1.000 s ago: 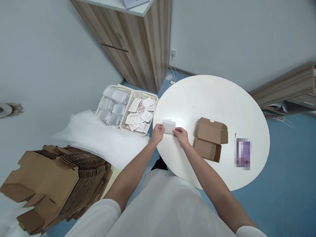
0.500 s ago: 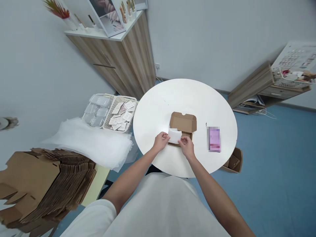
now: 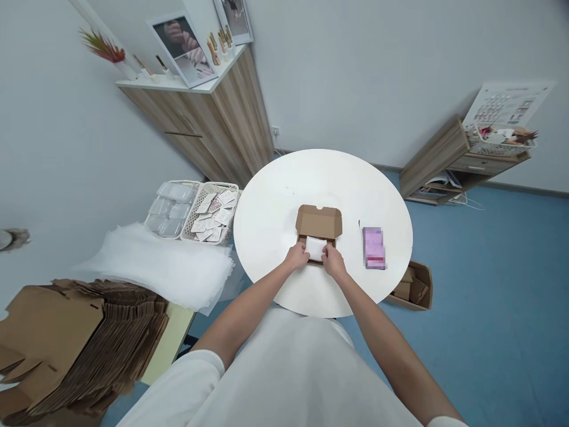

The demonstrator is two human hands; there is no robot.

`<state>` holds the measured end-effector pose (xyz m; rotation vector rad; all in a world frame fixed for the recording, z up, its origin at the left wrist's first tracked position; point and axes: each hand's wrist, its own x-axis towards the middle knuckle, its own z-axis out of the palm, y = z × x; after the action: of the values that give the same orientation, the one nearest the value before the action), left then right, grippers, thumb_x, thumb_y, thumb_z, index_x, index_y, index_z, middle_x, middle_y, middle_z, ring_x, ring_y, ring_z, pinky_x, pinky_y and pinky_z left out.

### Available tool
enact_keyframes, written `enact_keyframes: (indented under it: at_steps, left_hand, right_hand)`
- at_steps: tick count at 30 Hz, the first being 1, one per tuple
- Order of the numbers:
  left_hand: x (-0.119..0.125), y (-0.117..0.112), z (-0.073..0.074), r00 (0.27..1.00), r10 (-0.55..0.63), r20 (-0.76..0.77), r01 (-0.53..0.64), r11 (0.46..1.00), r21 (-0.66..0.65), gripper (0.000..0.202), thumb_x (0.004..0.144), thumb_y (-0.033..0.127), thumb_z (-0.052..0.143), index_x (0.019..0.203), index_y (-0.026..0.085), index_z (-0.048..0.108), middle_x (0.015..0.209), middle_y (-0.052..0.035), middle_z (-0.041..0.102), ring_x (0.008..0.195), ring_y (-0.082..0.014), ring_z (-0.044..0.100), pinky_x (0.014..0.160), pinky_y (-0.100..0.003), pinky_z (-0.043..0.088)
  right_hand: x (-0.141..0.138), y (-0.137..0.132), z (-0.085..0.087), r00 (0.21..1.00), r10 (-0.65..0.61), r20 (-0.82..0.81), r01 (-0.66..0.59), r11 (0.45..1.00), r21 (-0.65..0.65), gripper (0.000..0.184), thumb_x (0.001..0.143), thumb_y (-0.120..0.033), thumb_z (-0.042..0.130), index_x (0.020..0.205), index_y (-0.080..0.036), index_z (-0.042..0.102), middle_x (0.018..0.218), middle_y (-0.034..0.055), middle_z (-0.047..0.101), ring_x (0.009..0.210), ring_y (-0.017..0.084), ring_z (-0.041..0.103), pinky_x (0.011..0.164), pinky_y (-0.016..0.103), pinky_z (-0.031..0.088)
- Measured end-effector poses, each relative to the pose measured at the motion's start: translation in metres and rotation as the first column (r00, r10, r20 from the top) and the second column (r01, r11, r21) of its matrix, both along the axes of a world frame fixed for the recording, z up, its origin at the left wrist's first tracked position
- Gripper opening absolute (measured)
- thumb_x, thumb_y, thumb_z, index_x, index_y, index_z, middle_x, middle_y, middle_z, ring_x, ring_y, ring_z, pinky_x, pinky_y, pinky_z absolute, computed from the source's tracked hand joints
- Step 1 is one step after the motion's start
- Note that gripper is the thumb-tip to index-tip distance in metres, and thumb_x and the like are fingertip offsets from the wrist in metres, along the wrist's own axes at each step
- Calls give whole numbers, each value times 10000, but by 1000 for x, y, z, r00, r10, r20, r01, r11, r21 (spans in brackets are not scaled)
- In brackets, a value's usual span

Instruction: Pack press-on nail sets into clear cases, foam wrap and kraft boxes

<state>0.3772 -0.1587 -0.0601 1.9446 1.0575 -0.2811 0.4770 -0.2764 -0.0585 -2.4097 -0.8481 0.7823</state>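
A small open cardboard box (image 3: 319, 222) sits on the round white table (image 3: 275, 201), its lid standing up at the far side. A white folded packet (image 3: 316, 248) lies in the box's tray. My left hand (image 3: 297, 257) grips the packet's left edge and my right hand (image 3: 333, 262) grips its right edge, fingers curled over the box's near rim.
A pink phone (image 3: 374, 248) lies right of the box. Left of the table stand two white baskets (image 3: 192, 209) of packets and cards, white foam sheets (image 3: 155, 261) and a stack of flat cardboard boxes (image 3: 80, 338). A wooden cabinet (image 3: 208, 118) stands behind; a cardboard bin (image 3: 413, 287) sits on the floor.
Both hands carried the white packet from the table's left side over to the box and lowered it into the tray. The view also swung to the right.
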Motion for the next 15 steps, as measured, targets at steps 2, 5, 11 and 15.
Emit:
enact_keyframes:
  at_steps: [2, 5, 11, 15]
  left_hand:
    - [1, 2, -1, 997, -74, -37, 72, 997, -38, 304, 700, 256, 512, 988, 161, 496, 972, -75, 617, 905, -202, 568, 746, -264, 418]
    - [2, 1, 0, 991, -124, -46, 120, 990, -73, 313, 713, 329, 489, 955, 135, 529, 1010, -122, 604, 934, -247, 559, 752, -298, 414]
    - [-2, 1, 7, 984, -170, 51, 174, 980, -95, 440, 780, 432, 384, 1092, 138, 483, 1217, -132, 486, 1103, -258, 457, 857, -319, 367]
    - [-18, 12, 9, 949, -75, 307, 96, 994, -57, 410, 805, 403, 376, 1131, 172, 467, 1218, -81, 495, 1130, -195, 438, 917, -279, 329]
  right_hand:
    - [-1, 3, -1, 999, 30, 40, -28, 998, -61, 154, 695, -130, 417, 820, -212, 454, 818, 25, 535, 693, 141, 496, 589, 239, 346]
    - [-4, 6, -4, 994, 78, 71, -68, 989, -131, 187, 696, -114, 429, 856, -202, 470, 836, 38, 540, 727, 149, 509, 601, 239, 343]
    - [-12, 6, -1, 983, 83, 163, -61, 989, -135, 180, 717, -151, 452, 881, -171, 525, 929, 80, 527, 782, 166, 528, 645, 260, 369]
    - [-12, -6, 6, 977, 8, 214, -26, 996, 82, 223, 751, -167, 397, 924, -182, 537, 997, 69, 512, 839, 154, 526, 691, 260, 398]
